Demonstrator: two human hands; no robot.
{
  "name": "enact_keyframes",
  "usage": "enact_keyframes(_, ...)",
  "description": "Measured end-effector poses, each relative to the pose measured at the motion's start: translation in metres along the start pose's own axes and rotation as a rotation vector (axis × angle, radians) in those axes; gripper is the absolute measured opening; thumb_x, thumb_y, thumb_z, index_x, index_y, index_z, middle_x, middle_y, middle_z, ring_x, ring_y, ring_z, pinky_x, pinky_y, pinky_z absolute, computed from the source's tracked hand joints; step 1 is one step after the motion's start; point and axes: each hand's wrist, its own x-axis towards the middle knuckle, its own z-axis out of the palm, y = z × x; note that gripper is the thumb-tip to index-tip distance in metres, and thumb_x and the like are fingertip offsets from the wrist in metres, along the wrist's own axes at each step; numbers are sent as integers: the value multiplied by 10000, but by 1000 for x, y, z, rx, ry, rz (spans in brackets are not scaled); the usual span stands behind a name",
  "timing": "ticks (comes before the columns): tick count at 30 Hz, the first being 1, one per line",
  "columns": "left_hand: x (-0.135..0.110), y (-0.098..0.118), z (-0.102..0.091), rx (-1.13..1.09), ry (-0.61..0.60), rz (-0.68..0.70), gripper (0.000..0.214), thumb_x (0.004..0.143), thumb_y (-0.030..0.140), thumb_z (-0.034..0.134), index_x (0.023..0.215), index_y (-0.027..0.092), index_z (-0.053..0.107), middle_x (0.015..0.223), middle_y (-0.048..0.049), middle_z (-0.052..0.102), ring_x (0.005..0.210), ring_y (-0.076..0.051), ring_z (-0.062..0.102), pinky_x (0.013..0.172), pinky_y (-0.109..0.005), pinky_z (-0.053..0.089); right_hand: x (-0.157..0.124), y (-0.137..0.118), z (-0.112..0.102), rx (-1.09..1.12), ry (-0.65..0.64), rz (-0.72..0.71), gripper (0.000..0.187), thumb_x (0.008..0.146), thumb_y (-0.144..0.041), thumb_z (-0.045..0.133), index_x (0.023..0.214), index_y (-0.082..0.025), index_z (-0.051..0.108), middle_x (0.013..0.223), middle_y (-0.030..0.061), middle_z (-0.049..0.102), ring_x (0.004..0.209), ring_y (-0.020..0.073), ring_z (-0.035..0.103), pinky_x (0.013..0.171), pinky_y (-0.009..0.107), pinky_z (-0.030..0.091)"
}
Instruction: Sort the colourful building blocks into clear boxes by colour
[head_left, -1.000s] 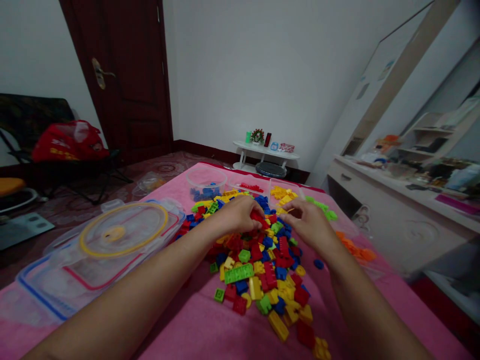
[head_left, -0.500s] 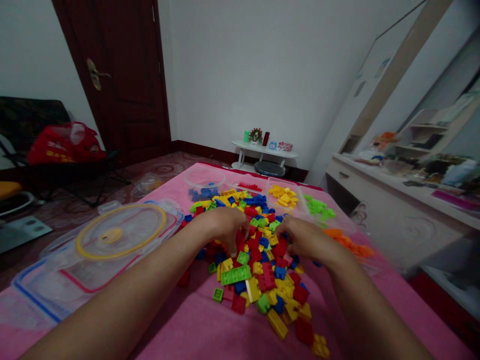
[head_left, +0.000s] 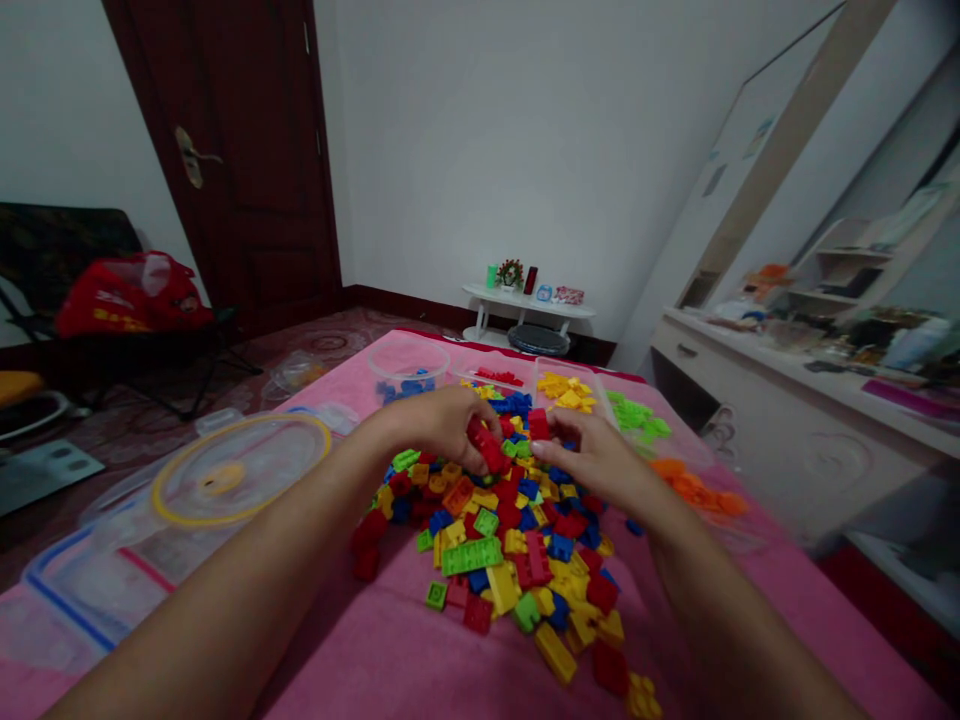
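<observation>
My left hand is closed on a red building block, held just over the pile. To its right, my right hand pinches another red block between thumb and fingers. Beneath both hands spreads a heap of loose building blocks in red, yellow, blue and green. A long light-green block lies near the front of the heap, beside a yellow block. The part of the heap behind my hands is partly hidden.
Clear containers at the far edge hold blue blocks, red blocks, yellow blocks, green blocks and orange blocks. Clear lids are stacked at the left on the pink cloth.
Both hands have risen out of the pile, each now with a red block in its fingers. Some blocks around the left hand have shifted.
</observation>
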Motion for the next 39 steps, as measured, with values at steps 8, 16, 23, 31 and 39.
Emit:
enact_keyframes(8, 14, 8, 6, -403, 393, 96, 411, 658, 233, 655, 1057, 140, 627, 971, -65, 661, 835, -149, 604, 748, -241, 462, 0, -17, 46, 1359, -33, 344, 384, 811, -543, 461, 973, -204, 541, 859, 43, 646, 725, 162, 645, 579, 281, 528)
enact_keyframes(16, 17, 31, 32, -301, 143, 295, 382, 705, 362, 646, 1028, 157, 651, 1048, -73, 655, 1024, -233, 564, 884, -317, 432, 6, -8, 52, 1698, 234, 537, 249, 815, -407, 545, 788, -160, 566, 532, -13, 593, 400, 86, 522, 380, 175, 446)
enact_keyframes(23, 29, 7, 18, -663, 663, 43, 311, 748, 392, 592, 887, 126, 675, 921, -90, 688, 857, -174, 616, 790, -287, 457, 4, 6, 42, 1793, 253, 475, 93, 840, -231, 482, 776, -169, 510, 581, -21, 549, 373, 47, 425, 274, 113, 286)
enact_keyframes(31, 17, -21, -19, -1426, 966, -54, 232, 656, 315, 673, 820, 153, 640, 724, -10, 640, 573, -60, 555, 555, -179, 424, 57, 10, 23, 1568, 225, 478, 182, 866, -268, 396, 737, -161, 469, 596, 4, 517, 384, 45, 406, 279, 107, 278)
enact_keyframes(39, 16, -25, -23, -1519, 1004, -101, 216, 653, 300, 676, 804, 150, 643, 687, 8, 617, 541, -46, 539, 492, -155, 393, 188, 27, 10, 1042, 695, 484, 246, 883, -325, 345, 680, -190, 378, 496, -50, 447, 351, 44, 380, 291, 117, 232)
